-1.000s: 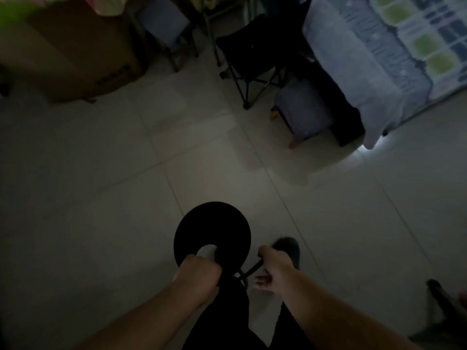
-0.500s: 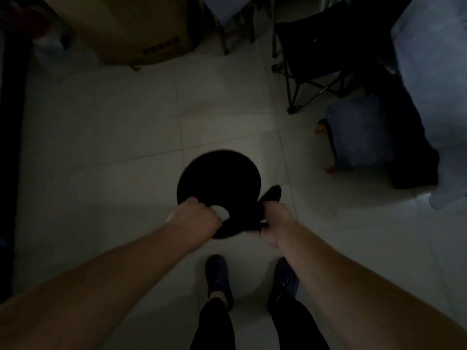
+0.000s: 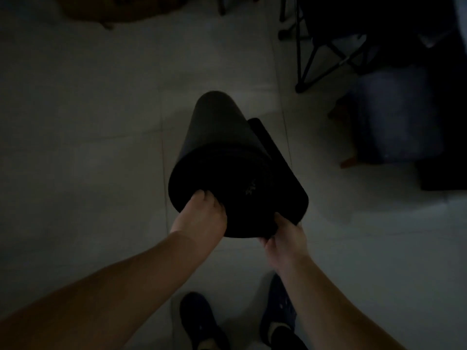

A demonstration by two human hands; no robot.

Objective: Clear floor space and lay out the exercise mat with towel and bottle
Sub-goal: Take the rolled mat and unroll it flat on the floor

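Holding: mat (image 3: 222, 147) is gripped at its near end by left hand (image 3: 202, 218) and right hand (image 3: 285, 238).
Axis: roll is pointed away from the person.
Loose edge: right side, nearer the right hand.

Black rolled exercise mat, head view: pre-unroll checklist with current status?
1. Both hands on the roll: ok. The left hand grips the near end of the black rolled exercise mat; the right hand holds the rim by the loose flap.
2. Loose outer edge free to unroll: ok, a flap stands off the roll's right side.
3. Pale tiled floor ahead bare: ok to the front and left.
4. Right-side clearance: not ok. The black folding chair and the grey padded stool stand close.
5. Mat resting on the floor: cannot tell, too dark.
6. Towel and bottle at hand: cannot tell, neither is in view.
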